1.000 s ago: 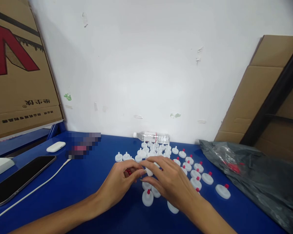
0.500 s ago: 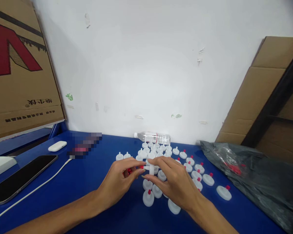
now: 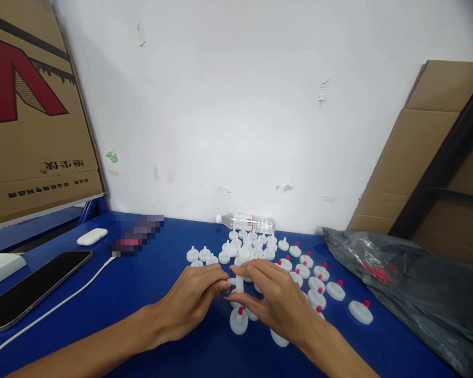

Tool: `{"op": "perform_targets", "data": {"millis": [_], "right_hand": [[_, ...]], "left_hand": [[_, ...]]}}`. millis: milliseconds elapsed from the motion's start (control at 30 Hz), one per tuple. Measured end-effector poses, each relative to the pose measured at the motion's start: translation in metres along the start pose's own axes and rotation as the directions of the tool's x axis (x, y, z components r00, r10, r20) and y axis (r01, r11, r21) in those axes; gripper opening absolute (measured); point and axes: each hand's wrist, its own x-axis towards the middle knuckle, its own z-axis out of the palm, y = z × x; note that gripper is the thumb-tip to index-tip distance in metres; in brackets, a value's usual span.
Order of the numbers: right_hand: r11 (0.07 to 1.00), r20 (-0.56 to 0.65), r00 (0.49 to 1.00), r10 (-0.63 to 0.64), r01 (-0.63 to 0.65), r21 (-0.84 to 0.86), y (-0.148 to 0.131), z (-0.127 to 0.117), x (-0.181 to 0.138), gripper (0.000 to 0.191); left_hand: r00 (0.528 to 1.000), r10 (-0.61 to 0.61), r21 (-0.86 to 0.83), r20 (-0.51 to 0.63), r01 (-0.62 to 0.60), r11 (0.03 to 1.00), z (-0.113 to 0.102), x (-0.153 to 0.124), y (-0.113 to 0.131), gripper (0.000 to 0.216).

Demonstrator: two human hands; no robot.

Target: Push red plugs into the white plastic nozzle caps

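My left hand [image 3: 191,302] and my right hand [image 3: 274,302] meet fingertip to fingertip over the blue table [image 3: 153,294]. Between them my right hand pinches a small white plastic cap [image 3: 239,283] held on edge. My left fingers are curled against it; what they hold is hidden. Several white caps with red tips [image 3: 238,320] lie under and to the right of my hands. Several plain white caps [image 3: 236,247] are clustered farther back.
A clear water bottle [image 3: 246,223] lies by the wall. A dark plastic bag [image 3: 410,283] with red bits sits at right. At left lie a black phone [image 3: 31,289], a white cable [image 3: 63,304] and a white earbud case [image 3: 91,236]. Cardboard boxes [image 3: 31,115] stand on both sides.
Both hands have drawn slightly toward me and lower. The red piece seen at my left fingertips half a second ago is now hidden by my fingers.
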Motion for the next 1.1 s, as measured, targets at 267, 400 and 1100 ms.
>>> {"op": "perform_targets", "data": {"millis": [267,400,1100], "right_hand": [[0.992,-0.003,0.998,-0.057,0.057,-0.111,0.002,-0.006,0.002,0.032],[0.990,-0.005,0.998,-0.055,0.054,-0.134,0.005,-0.009,0.002,0.030],[0.975,-0.025,0.983,-0.181,0.176,-0.139,-0.006,-0.002,0.004,0.024]], "left_hand": [[0.998,-0.055,0.010,-0.030,0.055,0.998,0.004,0.000,0.001,0.029],[0.995,-0.076,0.074,-0.069,0.081,0.994,0.005,0.000,0.001,0.020],[0.999,-0.050,-0.098,0.021,0.052,0.994,0.001,0.000,0.011,0.031]]}}
